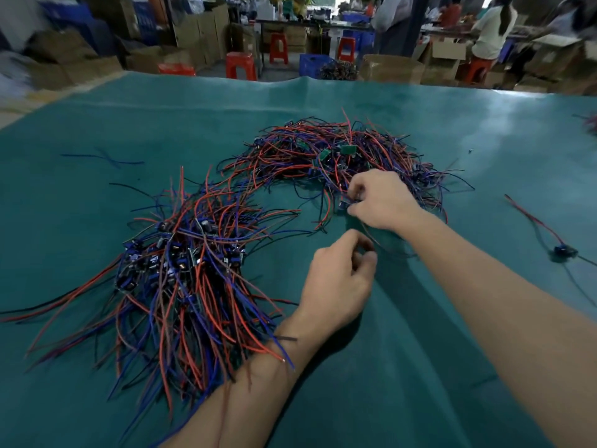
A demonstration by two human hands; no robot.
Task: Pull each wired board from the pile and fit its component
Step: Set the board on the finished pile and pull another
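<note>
Nearest the viewer, bare green cloth fills the lower middle and right of the view, the widest open room on the table, crossed only by the two forearms. The left forearm comes in at about 7 o'clock, with loose ends of the near wire heap lying over it. This heap sits at 9 o'clock from the hands: red, blue and black leads fanned toward the viewer, with small dark boards bunched at its middle, too tangled to count.

The left hand rests on bare cloth just right of that heap, fingers curled with thumb and fingertips drawn together; whether they pinch a small part cannot be told. Just beyond it, at 1 o'clock, the right hand is at the near edge of the far pile, its fingers curled round a small wired board whose leads run back into the tangle. The two hands are close but apart.

At 3 o'clock, well clear, one lone board with red and dark leads lies alone. At 10 o'clock a single loose blue wire lies on open cloth.

The far pile shows a few green boards. The cloth's far edge runs across at 12 o'clock; beyond stand at least four red stools, cardboard boxes and a blue crate.
</note>
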